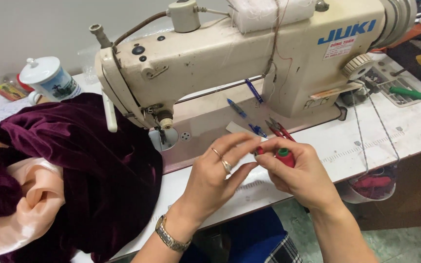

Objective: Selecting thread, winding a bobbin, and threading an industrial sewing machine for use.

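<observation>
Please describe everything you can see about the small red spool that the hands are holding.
The small red spool looks like a thread spool wound with red thread, with a green core showing at its upper end. It sits upright in the right hand, held above the white table, in front of the cream sewing machine. The fingers of the left hand reach its left side. Its lower part is hidden.
</observation>
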